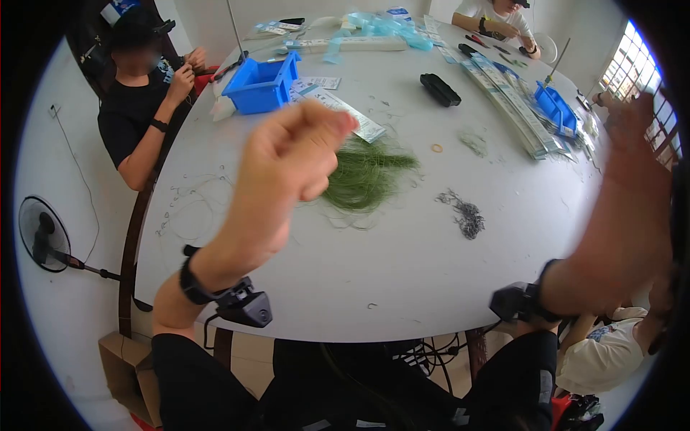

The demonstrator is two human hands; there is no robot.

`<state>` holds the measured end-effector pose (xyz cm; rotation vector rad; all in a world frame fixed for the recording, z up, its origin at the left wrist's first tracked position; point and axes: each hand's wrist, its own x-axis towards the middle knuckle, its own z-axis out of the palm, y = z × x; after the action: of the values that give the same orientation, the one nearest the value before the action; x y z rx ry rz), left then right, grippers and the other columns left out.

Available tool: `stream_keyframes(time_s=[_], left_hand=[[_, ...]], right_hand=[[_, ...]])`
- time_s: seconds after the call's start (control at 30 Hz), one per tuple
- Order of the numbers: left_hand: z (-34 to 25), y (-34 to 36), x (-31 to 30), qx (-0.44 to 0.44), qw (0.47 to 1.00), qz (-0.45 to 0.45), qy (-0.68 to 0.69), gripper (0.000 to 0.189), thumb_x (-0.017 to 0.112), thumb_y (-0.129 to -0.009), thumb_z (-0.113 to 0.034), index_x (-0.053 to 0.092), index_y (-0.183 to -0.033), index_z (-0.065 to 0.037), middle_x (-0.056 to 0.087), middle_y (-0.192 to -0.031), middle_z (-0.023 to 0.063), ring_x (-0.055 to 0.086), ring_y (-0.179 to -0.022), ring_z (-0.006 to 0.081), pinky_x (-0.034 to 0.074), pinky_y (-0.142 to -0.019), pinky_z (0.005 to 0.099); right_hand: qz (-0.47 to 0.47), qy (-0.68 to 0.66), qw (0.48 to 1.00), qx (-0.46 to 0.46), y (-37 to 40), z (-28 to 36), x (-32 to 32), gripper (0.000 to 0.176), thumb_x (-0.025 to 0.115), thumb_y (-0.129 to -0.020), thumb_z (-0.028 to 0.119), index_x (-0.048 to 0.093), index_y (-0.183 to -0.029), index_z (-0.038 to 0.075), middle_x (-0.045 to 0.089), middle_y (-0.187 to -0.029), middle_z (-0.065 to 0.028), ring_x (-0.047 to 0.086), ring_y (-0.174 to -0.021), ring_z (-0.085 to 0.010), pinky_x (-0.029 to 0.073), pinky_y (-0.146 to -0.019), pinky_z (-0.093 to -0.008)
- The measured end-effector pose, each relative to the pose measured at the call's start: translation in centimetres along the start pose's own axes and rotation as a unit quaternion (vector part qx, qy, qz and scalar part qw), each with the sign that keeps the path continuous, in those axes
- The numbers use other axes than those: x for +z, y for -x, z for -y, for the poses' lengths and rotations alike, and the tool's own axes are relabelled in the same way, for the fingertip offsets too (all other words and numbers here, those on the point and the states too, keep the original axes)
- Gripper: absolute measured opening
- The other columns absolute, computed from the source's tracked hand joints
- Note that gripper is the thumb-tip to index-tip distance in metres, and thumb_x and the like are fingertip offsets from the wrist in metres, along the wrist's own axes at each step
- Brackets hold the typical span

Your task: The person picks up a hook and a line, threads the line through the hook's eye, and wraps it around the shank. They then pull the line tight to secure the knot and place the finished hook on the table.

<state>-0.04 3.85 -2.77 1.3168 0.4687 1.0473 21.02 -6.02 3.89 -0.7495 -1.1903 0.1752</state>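
Observation:
My left hand (291, 154) is raised above the table, its fingers pinched together; anything between the fingertips is too small to make out. Behind and beside it lies a bundle of fine green line (363, 176) on the white tabletop. My right hand (632, 172) is lifted at the far right, smeared by motion, and its fingers cannot be read. A tangled pile of small dark hooks (468, 219) lies between the two arms. Nearer the front edge rests a single small hook (371, 306). A small tan ring (436, 149) lies right of the green line.
A blue bin (260, 85) stands back left, another blue bin (555, 109) at right beside long packages (507, 108). A black tray (440, 90) lies between. Light blue plastic (381, 30) is at the far end. Other people sit at left, back right and lower right.

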Motion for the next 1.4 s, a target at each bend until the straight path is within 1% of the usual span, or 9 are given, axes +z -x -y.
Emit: stream_keyframes(time_s=[0.13, 0.3, 0.4, 0.5, 0.7, 0.83, 1.07, 1.23, 1.4], left_hand=[[3.3, -0.2, -0.1, -0.055, 0.998, 0.001, -0.014, 0.016, 0.060, -0.087, -0.018, 0.056, -0.079, -0.005, 0.035, -0.052, -0.0112, 0.022, -0.044, -0.0013, 0.014, -0.040, 0.0194], [3.8, -0.8, 0.8, -0.012, 1.000, -0.005, -0.027, 0.014, 0.060, -0.086, -0.016, 0.058, -0.081, -0.004, 0.035, -0.052, -0.0112, 0.024, -0.046, -0.0027, 0.017, -0.043, 0.0181], [4.2, -1.0, 1.0, 0.018, 0.998, -0.010, -0.054, 0.014, 0.060, -0.086, -0.016, 0.059, -0.080, -0.003, 0.036, -0.053, -0.0116, 0.024, -0.047, -0.0028, 0.017, -0.043, 0.0176], [3.9, -0.9, 0.5, 0.009, 0.997, -0.019, -0.072, 0.015, 0.061, -0.086, -0.017, 0.059, -0.080, -0.003, 0.037, -0.053, -0.0117, 0.023, -0.047, -0.0026, 0.017, -0.043, 0.0176], [4.0, -1.5, -0.6, -0.008, 0.999, -0.019, -0.043, 0.017, 0.061, -0.086, -0.019, 0.058, -0.082, -0.003, 0.035, -0.055, -0.0116, 0.022, -0.047, -0.0021, 0.015, -0.043, 0.0182], [4.5, -1.5, -0.9, 0.015, 0.997, 0.002, -0.079, 0.019, 0.060, -0.087, -0.021, 0.057, -0.082, -0.003, 0.033, -0.057, -0.0107, 0.020, -0.047, -0.0016, 0.014, -0.042, 0.0183], [4.7, -1.2, -0.7, 0.092, 0.975, 0.042, -0.198, 0.015, 0.063, -0.085, -0.018, 0.059, -0.080, -0.004, 0.041, -0.060, -0.0096, 0.024, -0.051, -0.0021, 0.017, -0.044, 0.0151], [4.0, -0.5, -0.2, 0.164, 0.949, 0.075, -0.259, 0.006, 0.068, -0.078, -0.009, 0.063, -0.078, -0.006, 0.053, -0.086, -0.0017, 0.026, -0.052, -0.0018, 0.021, -0.046, 0.0147], [2.9, 0.4, 0.2, 0.305, 0.882, 0.087, -0.348, 0.016, 0.074, -0.067, -0.002, 0.066, -0.079, -0.008, 0.053, -0.106, 0.0082, 0.034, -0.052, 0.0003, 0.026, -0.046, 0.0150]], right_hand=[[0.162, -0.065, 0.945, 0.278, 3.9, -6.6, 2.3, 0.042, 0.037, -0.094, 0.035, 0.050, -0.113, 0.000, 0.058, -0.104, -0.0096, 0.053, -0.097, -0.0176, 0.041, -0.081, -0.0304], [0.346, -0.211, 0.768, 0.496, 8.4, -8.4, 4.7, 0.063, 0.021, -0.094, 0.052, 0.039, -0.126, 0.000, 0.050, -0.123, -0.0139, 0.046, -0.116, -0.0238, 0.036, -0.093, -0.0370], [0.299, -0.207, 0.763, 0.534, 8.5, -6.6, 4.7, 0.044, 0.034, -0.096, 0.037, 0.045, -0.117, -0.001, 0.055, -0.102, -0.0111, 0.052, -0.078, -0.0119, 0.042, -0.072, -0.0261], [0.366, -0.187, 0.724, 0.554, 7.4, -6.8, 3.0, 0.033, 0.041, -0.095, 0.030, 0.052, -0.099, -0.001, 0.049, -0.069, -0.0008, 0.039, -0.054, -0.0056, 0.033, -0.051, -0.0199], [0.315, -0.145, 0.890, 0.297, 3.3, -5.5, 0.0, 0.027, 0.039, -0.095, 0.022, 0.051, -0.079, 0.004, 0.042, -0.066, -0.0004, 0.031, -0.050, -0.0066, 0.028, -0.049, -0.0220], [0.220, -0.236, 0.927, 0.193, 1.1, -5.2, -2.2, 0.012, 0.043, -0.091, 0.018, 0.050, -0.084, 0.012, 0.046, -0.100, -0.0060, 0.037, -0.112, -0.0278, 0.026, -0.095, -0.0430], [0.333, -0.515, 0.737, 0.285, -0.1, -5.7, -2.7, 0.018, 0.037, -0.094, 0.013, 0.047, -0.101, 0.000, 0.041, -0.082, -0.0034, 0.041, -0.072, -0.0126, 0.040, -0.062, -0.0258], [0.313, -0.165, 0.889, 0.290, 1.6, -4.3, -1.1, 0.033, 0.047, -0.089, 0.015, 0.041, -0.114, -0.005, 0.044, -0.069, -0.0027, 0.035, -0.053, -0.0060, 0.033, -0.047, -0.0165], [0.310, 0.025, 0.933, 0.180, 3.7, -4.7, 0.6, 0.036, 0.057, -0.083, 0.014, 0.041, -0.110, -0.005, 0.055, -0.062, -0.0043, 0.050, -0.051, -0.0077, 0.037, -0.052, -0.0175]])
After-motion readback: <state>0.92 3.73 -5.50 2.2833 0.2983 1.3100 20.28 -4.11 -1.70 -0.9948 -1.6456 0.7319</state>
